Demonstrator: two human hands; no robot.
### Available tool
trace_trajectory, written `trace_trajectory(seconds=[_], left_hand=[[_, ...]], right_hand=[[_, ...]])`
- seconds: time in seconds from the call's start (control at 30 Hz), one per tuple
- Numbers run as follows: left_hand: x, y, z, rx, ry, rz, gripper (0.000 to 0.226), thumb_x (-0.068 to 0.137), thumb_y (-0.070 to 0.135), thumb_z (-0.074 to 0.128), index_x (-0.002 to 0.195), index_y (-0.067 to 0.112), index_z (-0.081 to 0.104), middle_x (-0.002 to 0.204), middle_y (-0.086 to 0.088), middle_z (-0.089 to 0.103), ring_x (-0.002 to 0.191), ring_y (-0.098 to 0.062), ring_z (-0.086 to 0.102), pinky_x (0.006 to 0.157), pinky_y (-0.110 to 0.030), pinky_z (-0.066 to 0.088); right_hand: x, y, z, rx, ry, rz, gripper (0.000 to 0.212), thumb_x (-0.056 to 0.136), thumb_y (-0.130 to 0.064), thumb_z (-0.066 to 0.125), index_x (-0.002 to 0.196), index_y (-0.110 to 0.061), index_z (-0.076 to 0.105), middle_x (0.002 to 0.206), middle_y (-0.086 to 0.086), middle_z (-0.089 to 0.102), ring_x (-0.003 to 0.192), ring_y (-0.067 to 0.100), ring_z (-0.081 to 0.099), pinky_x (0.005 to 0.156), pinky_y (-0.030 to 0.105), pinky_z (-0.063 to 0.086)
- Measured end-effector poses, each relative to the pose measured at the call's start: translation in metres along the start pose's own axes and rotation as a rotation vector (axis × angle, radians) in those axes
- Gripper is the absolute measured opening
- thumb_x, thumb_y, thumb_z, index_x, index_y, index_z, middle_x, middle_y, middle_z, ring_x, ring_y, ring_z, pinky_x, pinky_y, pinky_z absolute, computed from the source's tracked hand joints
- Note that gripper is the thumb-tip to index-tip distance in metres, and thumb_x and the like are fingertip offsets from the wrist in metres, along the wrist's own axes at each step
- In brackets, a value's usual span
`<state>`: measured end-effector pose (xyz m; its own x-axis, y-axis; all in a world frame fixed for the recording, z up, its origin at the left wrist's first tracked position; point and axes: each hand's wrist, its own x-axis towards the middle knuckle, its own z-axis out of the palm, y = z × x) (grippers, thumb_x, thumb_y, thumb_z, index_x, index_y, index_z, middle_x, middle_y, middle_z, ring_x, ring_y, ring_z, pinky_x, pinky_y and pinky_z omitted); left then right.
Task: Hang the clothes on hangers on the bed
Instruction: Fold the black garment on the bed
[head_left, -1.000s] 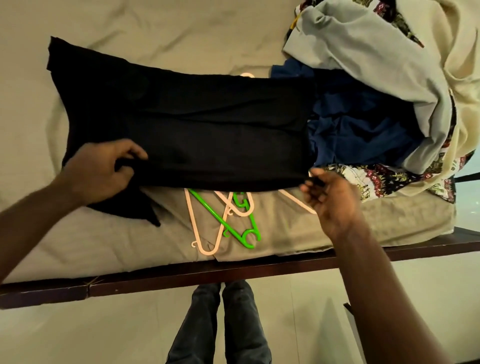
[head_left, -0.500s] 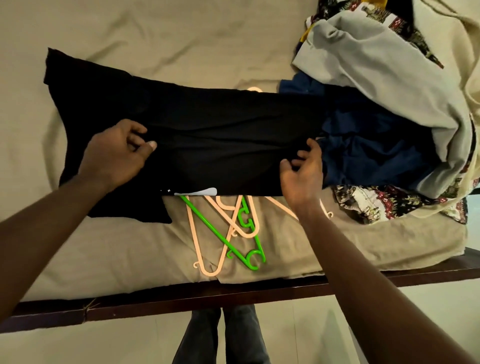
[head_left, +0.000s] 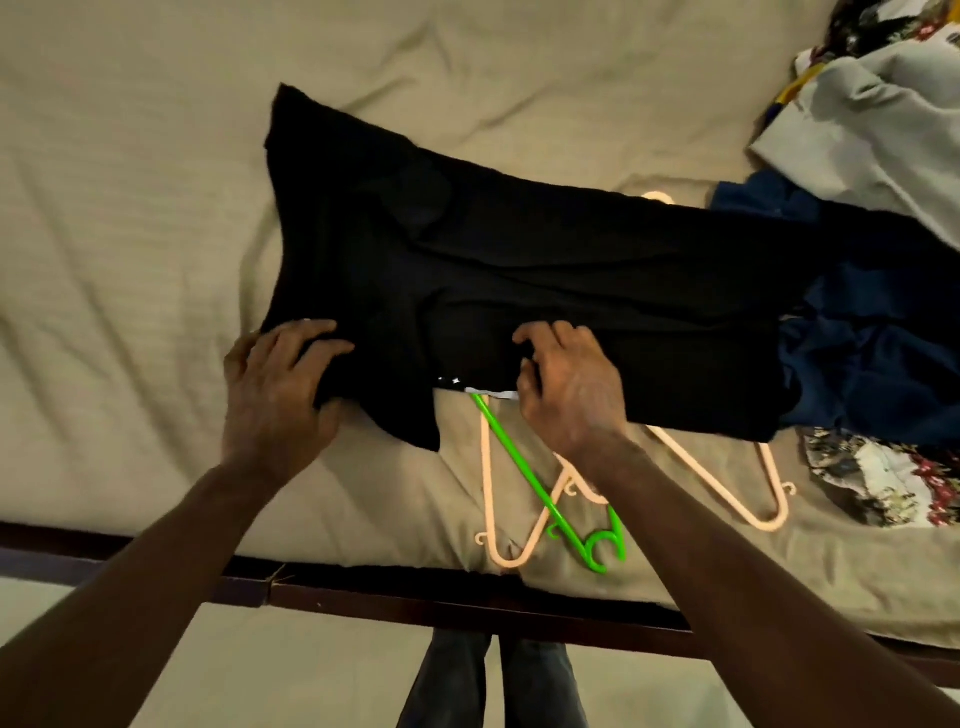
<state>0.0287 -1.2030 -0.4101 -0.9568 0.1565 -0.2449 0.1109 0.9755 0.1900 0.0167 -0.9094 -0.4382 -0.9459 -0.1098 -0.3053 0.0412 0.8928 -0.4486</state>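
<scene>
A black garment (head_left: 519, 270) lies spread across the beige bed sheet (head_left: 156, 208). My left hand (head_left: 280, 384) grips its near left corner, fingers curled into the cloth. My right hand (head_left: 566, 384) pinches the near edge close to a small white label. Under that edge lie a green hanger (head_left: 550, 493) and peach hangers (head_left: 488, 493), partly covered by the cloth and my right wrist. Another peach hanger (head_left: 727, 483) lies to the right, its top hidden under the garment.
A pile of clothes sits at the right: a blue garment (head_left: 872, 364), a grey one (head_left: 857, 135) and a floral one (head_left: 872, 478). The dark wooden bed frame (head_left: 415, 597) runs along the near edge. My legs (head_left: 488, 686) stand below it.
The view has swung so the garment sits further right. My left hand moved down to the near left corner and my right hand slid left along the near edge.
</scene>
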Motion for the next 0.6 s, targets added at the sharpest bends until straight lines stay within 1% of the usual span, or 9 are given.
trace_trajectory(seconds=[0.1, 0.13, 0.2, 0.27, 0.33, 0.4, 0.43, 0.5, 0.6], left_hand=[[0.024, -0.017, -0.015, -0.344, -0.026, -0.167, 0.054, 0.070, 0.024, 0.054, 0.120, 0.019, 0.074, 0.119, -0.005, 0.073, 0.109, -0.029, 0.068, 0.101, -0.042, 0.053], [0.033, -0.023, -0.020, -0.468, -0.039, -0.261, 0.049, 0.072, 0.024, 0.054, 0.117, 0.023, 0.075, 0.113, -0.006, 0.076, 0.103, -0.029, 0.071, 0.097, -0.043, 0.056], [0.053, -0.030, -0.028, -0.763, -0.015, -0.505, 0.029, 0.085, 0.022, 0.058, 0.106, 0.026, 0.077, 0.104, -0.006, 0.076, 0.101, -0.029, 0.072, 0.094, -0.047, 0.059], [0.068, -0.030, -0.035, -0.962, 0.021, -0.737, 0.015, 0.098, 0.025, 0.059, 0.096, 0.027, 0.074, 0.101, 0.000, 0.073, 0.102, -0.024, 0.070, 0.094, -0.037, 0.057], [0.076, -0.036, -0.035, -1.005, 0.082, -0.871, 0.026, 0.099, 0.045, 0.061, 0.082, 0.026, 0.069, 0.092, 0.008, 0.070, 0.094, -0.013, 0.067, 0.090, -0.028, 0.052], [0.077, -0.049, -0.028, -1.022, 0.178, -0.943, 0.041, 0.086, 0.064, 0.061, 0.076, 0.026, 0.073, 0.091, 0.007, 0.074, 0.093, -0.015, 0.070, 0.095, -0.034, 0.055], [0.074, -0.055, -0.021, -0.970, 0.230, -0.958, 0.041, 0.080, 0.065, 0.060, 0.080, 0.028, 0.076, 0.093, 0.004, 0.077, 0.096, -0.021, 0.072, 0.097, -0.042, 0.057], [0.059, -0.053, -0.019, -0.836, 0.252, -1.008, 0.034, 0.077, 0.054, 0.058, 0.094, 0.030, 0.076, 0.098, 0.003, 0.076, 0.099, -0.025, 0.070, 0.096, -0.044, 0.057], [0.035, -0.030, -0.022, -0.694, 0.178, -1.013, 0.027, 0.086, 0.040, 0.060, 0.108, 0.028, 0.072, 0.100, 0.007, 0.069, 0.096, -0.019, 0.060, 0.089, -0.032, 0.049]], right_hand=[[0.005, -0.009, -0.003, -0.051, -0.017, 0.074, 0.032, 0.096, -0.027, 0.057, 0.128, -0.026, 0.053, 0.114, 0.001, 0.058, 0.106, 0.021, 0.053, 0.087, 0.040, 0.052], [0.006, -0.012, -0.003, -0.074, -0.034, 0.086, 0.032, 0.096, -0.027, 0.056, 0.128, -0.027, 0.052, 0.115, 0.001, 0.057, 0.107, 0.021, 0.053, 0.088, 0.039, 0.051], [0.006, -0.017, -0.003, -0.104, -0.059, 0.106, 0.033, 0.096, -0.028, 0.056, 0.128, -0.026, 0.049, 0.117, 0.002, 0.057, 0.107, 0.022, 0.052, 0.089, 0.038, 0.051], [0.008, -0.023, -0.005, -0.136, -0.079, 0.143, 0.032, 0.096, -0.028, 0.056, 0.127, -0.025, 0.048, 0.117, 0.003, 0.056, 0.107, 0.022, 0.052, 0.088, 0.038, 0.049], [0.012, -0.031, -0.007, -0.195, -0.110, 0.180, 0.031, 0.094, -0.027, 0.056, 0.124, -0.023, 0.049, 0.116, 0.005, 0.058, 0.107, 0.025, 0.054, 0.087, 0.040, 0.048], [0.018, -0.041, -0.010, -0.179, -0.088, 0.191, 0.031, 0.093, -0.026, 0.056, 0.124, -0.021, 0.052, 0.114, 0.005, 0.061, 0.106, 0.027, 0.059, 0.087, 0.041, 0.047], [0.021, -0.046, -0.014, -0.107, -0.048, 0.182, 0.032, 0.094, -0.025, 0.056, 0.125, -0.021, 0.054, 0.114, 0.004, 0.063, 0.104, 0.027, 0.061, 0.087, 0.039, 0.048], [0.034, -0.063, -0.019, 0.092, 0.006, 0.116, 0.036, 0.096, -0.026, 0.056, 0.131, -0.024, 0.053, 0.105, 0.001, 0.068, 0.095, 0.023, 0.065, 0.083, 0.037, 0.051], [0.070, -0.098, -0.019, 0.208, -0.141, -0.075, 0.053, 0.096, -0.034, 0.060, 0.146, -0.030, 0.042, 0.082, -0.008, 0.068, 0.082, 0.018, 0.068, 0.079, 0.037, 0.055]])
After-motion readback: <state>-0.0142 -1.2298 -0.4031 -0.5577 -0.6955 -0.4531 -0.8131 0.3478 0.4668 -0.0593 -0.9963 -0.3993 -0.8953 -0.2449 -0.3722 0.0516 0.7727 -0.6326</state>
